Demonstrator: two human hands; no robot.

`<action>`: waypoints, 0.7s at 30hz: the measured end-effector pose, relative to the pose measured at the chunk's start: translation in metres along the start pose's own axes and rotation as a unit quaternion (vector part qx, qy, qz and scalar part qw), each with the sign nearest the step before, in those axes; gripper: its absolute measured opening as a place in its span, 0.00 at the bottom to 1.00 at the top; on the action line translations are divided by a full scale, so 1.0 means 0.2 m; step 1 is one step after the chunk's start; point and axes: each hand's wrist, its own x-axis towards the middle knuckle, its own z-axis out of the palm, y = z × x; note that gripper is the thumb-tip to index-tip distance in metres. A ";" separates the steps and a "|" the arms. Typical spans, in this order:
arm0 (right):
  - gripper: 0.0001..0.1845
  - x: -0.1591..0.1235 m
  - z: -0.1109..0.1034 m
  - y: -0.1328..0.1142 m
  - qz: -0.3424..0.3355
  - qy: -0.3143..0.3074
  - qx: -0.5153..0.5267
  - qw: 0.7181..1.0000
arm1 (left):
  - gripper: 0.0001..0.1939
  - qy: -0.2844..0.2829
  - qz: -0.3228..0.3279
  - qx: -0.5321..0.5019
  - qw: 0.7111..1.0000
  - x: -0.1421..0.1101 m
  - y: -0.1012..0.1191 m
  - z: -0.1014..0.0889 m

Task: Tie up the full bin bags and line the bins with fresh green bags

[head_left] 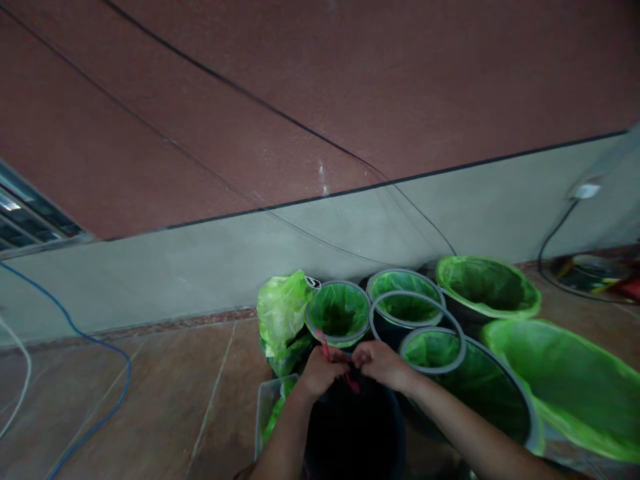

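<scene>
My left hand is closed, its fingers pinched round a thin red string. One end sticks up above the knuckles, and a darker red bit shows below the fingertips. My right hand almost meets it, fingers curled and closed; what they grip is hidden. Both hands are over the far rim of a dark bin, which stands directly in front of me. Its inside is too dark to make out.
Bins with green liners stand beyond and right, including a round bin and a wide one. A loose grey ring leans across several. Left are a crumpled green bag, a clear tub and a blue hose.
</scene>
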 end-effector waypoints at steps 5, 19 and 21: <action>0.28 0.07 0.05 0.06 -0.137 0.019 0.025 0.990 | 0.13 -0.039 0.092 0.117 0.988 -0.01 0.00 0.02; 0.26 0.09 0.11 0.16 -0.070 0.012 0.086 0.994 | 0.14 0.079 0.163 0.446 0.877 -0.02 -0.01 0.05; 0.28 0.08 0.12 0.14 -0.094 0.017 0.069 0.993 | 0.12 0.079 0.157 0.481 0.859 -0.02 -0.01 0.07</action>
